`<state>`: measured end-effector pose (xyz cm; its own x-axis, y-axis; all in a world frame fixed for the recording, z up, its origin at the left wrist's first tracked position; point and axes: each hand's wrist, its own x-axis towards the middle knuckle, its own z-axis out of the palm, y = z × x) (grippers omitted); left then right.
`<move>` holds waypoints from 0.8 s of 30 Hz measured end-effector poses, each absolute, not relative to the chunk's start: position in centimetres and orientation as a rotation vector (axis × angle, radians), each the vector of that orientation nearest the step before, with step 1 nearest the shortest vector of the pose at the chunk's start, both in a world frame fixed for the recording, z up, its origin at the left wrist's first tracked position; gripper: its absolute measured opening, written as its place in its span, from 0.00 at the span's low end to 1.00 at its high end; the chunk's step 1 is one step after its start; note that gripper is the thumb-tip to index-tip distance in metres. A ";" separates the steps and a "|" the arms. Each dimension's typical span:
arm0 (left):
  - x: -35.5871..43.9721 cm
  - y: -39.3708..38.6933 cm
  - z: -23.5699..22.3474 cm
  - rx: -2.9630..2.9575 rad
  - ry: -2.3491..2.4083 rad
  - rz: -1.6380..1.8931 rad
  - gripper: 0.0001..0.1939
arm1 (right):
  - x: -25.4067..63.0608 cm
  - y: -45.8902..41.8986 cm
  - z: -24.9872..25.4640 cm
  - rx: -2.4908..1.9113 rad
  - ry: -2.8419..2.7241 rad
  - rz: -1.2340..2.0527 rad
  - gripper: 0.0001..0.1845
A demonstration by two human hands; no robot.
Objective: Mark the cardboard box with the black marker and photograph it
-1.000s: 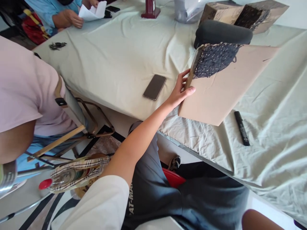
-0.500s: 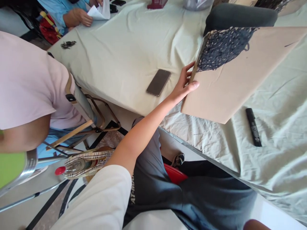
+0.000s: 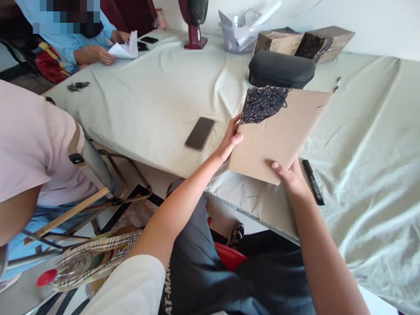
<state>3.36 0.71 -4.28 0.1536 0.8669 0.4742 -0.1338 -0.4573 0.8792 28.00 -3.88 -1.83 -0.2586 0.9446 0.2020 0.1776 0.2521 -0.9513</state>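
Observation:
A brown cardboard sheet (image 3: 278, 131) with a black scribbled patch in its upper left corner is held tilted above the table's near edge. My left hand (image 3: 229, 142) grips its left edge, thumb on top. My right hand (image 3: 290, 177) holds its lower corner from below, thumb on the face. A black marker (image 3: 313, 181) lies on the cloth just right of my right hand. A dark phone (image 3: 200, 133) lies face down left of my left hand.
A pale cloth covers the table (image 3: 157, 92). A black case (image 3: 281, 70) sits behind the sheet, more scribbled cardboard (image 3: 308, 43) beyond it. A person in pink (image 3: 36, 140) sits at left on a chair; another person's hands (image 3: 98, 54) hold paper far left.
My right hand has come in and taken the sheet's lower corner. The sheet sits lower and nearer to me. The camera has tilted up, showing more of the table's far side.

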 end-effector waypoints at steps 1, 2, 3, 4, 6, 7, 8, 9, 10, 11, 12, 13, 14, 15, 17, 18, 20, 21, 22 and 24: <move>3.3 0.8 -4.2 1.560 0.718 1.455 0.45 | 27.9 -3.5 -2.6 -1.042 -1.608 1.135 0.59; 3.2 0.8 -4.2 1.561 0.712 1.461 0.45 | 27.9 -3.2 -3.4 -1.043 -1.577 1.139 0.59; 3.0 0.9 -4.0 1.568 0.727 1.464 0.43 | 27.9 -3.0 -4.1 -1.056 -1.555 1.122 0.58; 2.6 0.9 -3.8 1.591 0.782 1.458 0.42 | 27.9 -2.8 -4.7 -1.069 -1.539 1.095 0.58; 1.6 0.8 -3.0 1.694 1.084 1.413 0.37 | 27.9 -2.7 -5.5 -1.085 -1.520 1.035 0.56; 0.9 0.7 -2.5 1.758 1.346 1.350 0.34 | 27.9 -2.6 -5.6 -1.084 -1.515 1.012 0.55; 0.2 0.5 -2.0 1.790 1.675 1.251 0.31 | 27.9 -2.6 -5.6 -1.081 -1.511 0.997 0.55; -0.6 0.4 -1.5 1.739 2.023 1.115 0.30 | 27.9 -2.6 -5.5 -1.079 -1.509 0.990 0.55; -1.4 0.2 -1.0 1.616 2.306 0.930 0.31 | 27.8 -2.6 -5.3 -1.080 -1.512 0.990 0.55; -2.2 0.2 -0.7 1.473 2.485 0.747 0.31 | 27.8 -2.6 -5.1 -1.085 -1.519 0.996 0.55; -2.8 0.2 -0.4 1.354 2.571 0.596 0.32 | 27.7 -2.6 -4.8 -1.088 -1.525 1.004 0.56; -3.4 0.2 -0.2 1.273 2.598 0.498 0.32 | 27.7 -2.7 -4.6 -1.089 -1.529 1.011 0.57; -3.8 0.4 -0.2 1.220 2.596 0.449 0.33 | 27.6 -2.7 -4.4 -1.087 -1.533 1.016 0.58; -4.1 0.6 -0.2 1.184 2.588 0.437 0.34 | 27.6 -2.8 -4.2 -1.079 -1.537 1.021 0.59; -4.4 0.9 -0.2 1.113 2.593 0.471 0.41 | 27.5 -2.9 -3.9 -1.028 -1.543 1.036 0.60; -4.4 1.0 -0.2 1.076 2.594 0.513 0.44 | 27.5 -3.0 -3.9 -0.985 -1.547 1.046 0.59; -4.3 1.0 -0.1 0.984 2.535 0.720 0.48 | 27.4 -3.0 -3.8 -0.891 -1.554 1.067 0.58; -4.3 0.9 0.0 0.929 2.478 0.858 0.47 | 27.3 -3.0 -3.8 -0.853 -1.555 1.074 0.58; -4.3 0.8 0.1 0.876 2.409 0.991 0.45 | 27.3 -3.0 -3.7 -0.828 -1.557 1.079 0.57; -4.3 0.3 0.4 0.803 2.278 1.189 0.39 | 27.2 -3.0 -3.6 -0.808 -1.564 1.079 0.57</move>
